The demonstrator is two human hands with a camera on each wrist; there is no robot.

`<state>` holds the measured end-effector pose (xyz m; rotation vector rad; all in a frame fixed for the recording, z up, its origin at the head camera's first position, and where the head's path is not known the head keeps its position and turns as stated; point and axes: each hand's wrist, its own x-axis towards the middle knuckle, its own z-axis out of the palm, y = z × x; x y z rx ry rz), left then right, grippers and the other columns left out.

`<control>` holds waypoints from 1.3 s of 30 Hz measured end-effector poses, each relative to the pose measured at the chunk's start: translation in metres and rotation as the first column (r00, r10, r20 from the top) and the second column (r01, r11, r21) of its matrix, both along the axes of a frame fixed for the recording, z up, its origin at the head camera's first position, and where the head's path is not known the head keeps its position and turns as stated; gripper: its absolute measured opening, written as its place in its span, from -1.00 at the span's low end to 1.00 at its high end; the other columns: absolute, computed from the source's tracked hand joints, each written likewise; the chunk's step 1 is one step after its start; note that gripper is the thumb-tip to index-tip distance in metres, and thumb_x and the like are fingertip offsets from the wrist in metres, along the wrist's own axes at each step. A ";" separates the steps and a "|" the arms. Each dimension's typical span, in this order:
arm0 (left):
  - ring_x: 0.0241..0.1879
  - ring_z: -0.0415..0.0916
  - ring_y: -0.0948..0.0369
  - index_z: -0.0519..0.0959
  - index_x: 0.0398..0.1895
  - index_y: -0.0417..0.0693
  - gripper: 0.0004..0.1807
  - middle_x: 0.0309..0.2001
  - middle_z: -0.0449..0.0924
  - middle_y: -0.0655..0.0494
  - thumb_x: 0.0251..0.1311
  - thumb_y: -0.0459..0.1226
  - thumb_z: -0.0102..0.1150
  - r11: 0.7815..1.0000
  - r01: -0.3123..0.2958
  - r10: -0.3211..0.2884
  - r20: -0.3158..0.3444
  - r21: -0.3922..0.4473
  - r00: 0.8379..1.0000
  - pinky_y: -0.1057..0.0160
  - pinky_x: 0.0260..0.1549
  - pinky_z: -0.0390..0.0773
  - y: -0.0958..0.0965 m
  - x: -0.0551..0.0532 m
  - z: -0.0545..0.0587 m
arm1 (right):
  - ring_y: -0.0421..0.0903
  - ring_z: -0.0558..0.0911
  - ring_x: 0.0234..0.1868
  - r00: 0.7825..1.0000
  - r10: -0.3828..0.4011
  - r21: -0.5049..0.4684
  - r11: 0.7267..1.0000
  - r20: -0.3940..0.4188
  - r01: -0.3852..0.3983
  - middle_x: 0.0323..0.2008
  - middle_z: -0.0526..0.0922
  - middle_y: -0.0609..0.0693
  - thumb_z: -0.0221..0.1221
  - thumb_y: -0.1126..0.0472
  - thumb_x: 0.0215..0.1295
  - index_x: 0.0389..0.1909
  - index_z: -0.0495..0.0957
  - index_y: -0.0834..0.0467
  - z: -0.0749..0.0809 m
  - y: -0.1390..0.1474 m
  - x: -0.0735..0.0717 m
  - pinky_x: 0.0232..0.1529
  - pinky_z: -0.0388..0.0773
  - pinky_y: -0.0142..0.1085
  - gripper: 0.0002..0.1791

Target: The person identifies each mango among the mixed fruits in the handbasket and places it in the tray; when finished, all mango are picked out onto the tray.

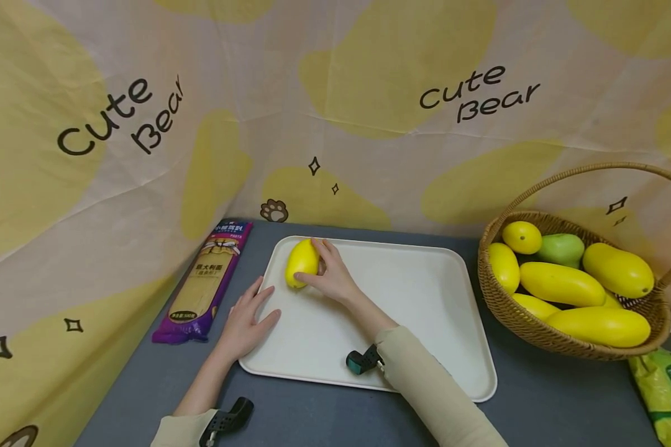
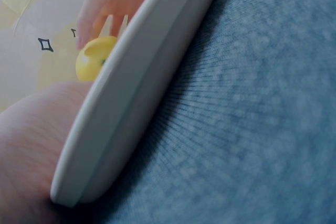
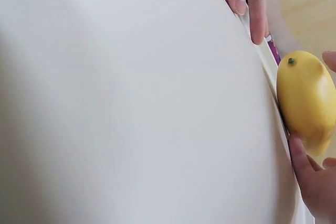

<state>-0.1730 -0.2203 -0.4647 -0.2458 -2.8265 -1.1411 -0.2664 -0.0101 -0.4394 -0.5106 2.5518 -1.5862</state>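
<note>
- We see a white rectangular tray (image 1: 425, 285), our landmark, with rounded corners and a raised rim, on a dark grey-blue table (image 1: 313, 406).
- A smooth, oval yellow fruit (image 1: 302, 263) is at the tray's far left corner, inside the rim; we cannot tell whether it touches the tray's surface. In the right wrist view we notice a small green stem spot at one end.
- Our right hand (image 1: 334, 277) reaches across the tray and pinches this fruit, thumb at its near end, fingers along its right side.
- Our left hand (image 1: 247, 326) lies at the tray's left rim, fingers straight and spread, thumb over the inside, gripping nothing. Our two hands are near each other but apart.
- On each wrist we wear a small black camera, below a beige sleeve (image 1: 430, 379); the right one is above the tray.
- Left of the tray lies a purple pasta packet (image 1: 204, 279).
- Right of the tray stands a wicker basket (image 1: 565, 347) with a tall arched handle, holding several yellow fruits (image 1: 561, 284) and one green fruit (image 1: 561, 250).
- Right of the tray's near corner we find a yellow-green Knorr packet (image 1: 668, 388), cut off by the view.
- Behind the tray hangs a cream and yellow cloth (image 1: 363, 93) lettered "Cute Bear".
</note>
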 end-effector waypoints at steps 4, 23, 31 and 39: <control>0.41 -0.04 -0.27 0.34 0.38 -0.20 -0.38 0.51 -0.03 -0.20 0.31 -0.15 0.17 1.000 -0.003 0.003 0.006 -0.004 1.000 -0.42 0.25 -0.17 0.001 0.000 0.001 | 0.07 0.37 0.30 0.996 -0.088 -0.045 0.995 0.016 0.088 0.43 0.14 0.07 0.31 0.01 0.21 0.39 0.29 0.07 0.006 0.005 0.006 0.21 0.43 -0.12 -0.26; 0.42 -0.06 -0.28 0.34 0.38 -0.18 -0.39 0.51 -0.04 -0.19 0.32 -0.13 0.17 1.000 0.006 -0.006 0.001 -0.020 1.000 -0.41 0.26 -0.20 0.003 0.000 -0.003 | 0.08 0.56 -0.17 0.917 -0.031 -0.363 0.913 0.399 0.189 -0.26 0.59 0.08 0.17 0.23 0.33 -0.13 0.55 0.23 0.061 0.091 0.063 -0.02 0.56 -0.18 -0.83; 0.41 -0.08 -0.33 0.34 0.38 -0.19 -0.38 0.50 -0.04 -0.22 0.32 -0.11 0.16 1.000 0.006 -0.006 0.001 -0.019 1.000 -0.44 0.24 -0.20 0.001 0.000 -0.003 | 0.21 0.51 -0.15 0.945 0.067 -0.195 0.981 0.321 -0.003 -0.26 0.58 0.12 0.17 0.19 0.36 -0.13 0.52 0.25 0.072 0.156 0.095 -0.08 0.56 -0.15 -0.79; 0.40 -0.07 -0.34 0.35 0.36 -0.21 -0.38 0.49 -0.03 -0.25 0.31 -0.10 0.17 1.000 0.015 -0.015 -0.006 -0.012 1.000 -0.45 0.23 -0.18 0.003 0.001 -0.001 | 0.08 0.58 -0.15 0.965 0.168 -0.034 0.986 0.203 -0.165 -0.18 0.61 0.12 0.13 0.17 0.41 -0.07 0.52 0.25 0.096 0.222 0.119 -0.11 0.59 -0.19 -0.77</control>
